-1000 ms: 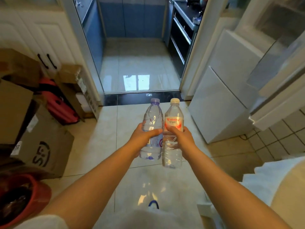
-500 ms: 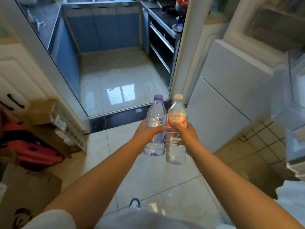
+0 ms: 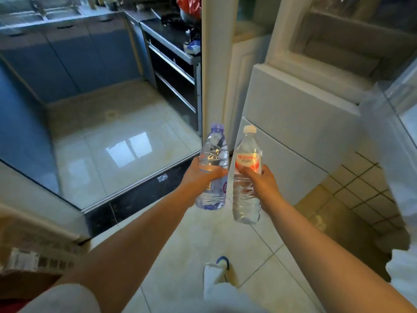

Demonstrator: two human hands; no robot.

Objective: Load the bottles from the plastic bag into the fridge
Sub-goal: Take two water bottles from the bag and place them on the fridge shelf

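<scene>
My left hand [image 3: 199, 175] grips a clear water bottle with a purple cap [image 3: 213, 152] around its middle. My right hand [image 3: 261, 184] grips a second clear bottle with a white cap and a red label [image 3: 247, 154]. Both bottles are upright, side by side with a narrow gap, held out in front of me above the floor. The white fridge [image 3: 300, 123] stands just behind and right of them, its lower doors closed. A pale open fridge door [image 3: 388, 141] shows blurred at the right edge. No plastic bag is in view.
A doorway with a dark threshold [image 3: 144, 195] leads left into a kitchen with blue cabinets [image 3: 74, 57] and a black oven unit [image 3: 173, 71]. A white door frame post [image 3: 216, 59] stands beside the fridge. Cardboard boxes [image 3: 29, 260] lie lower left. My foot [image 3: 220, 272] is below.
The view has turned right and closer to the fridge; the boxes slid off to the left. The two bottles stayed in my hands and have moved slightly apart.
</scene>
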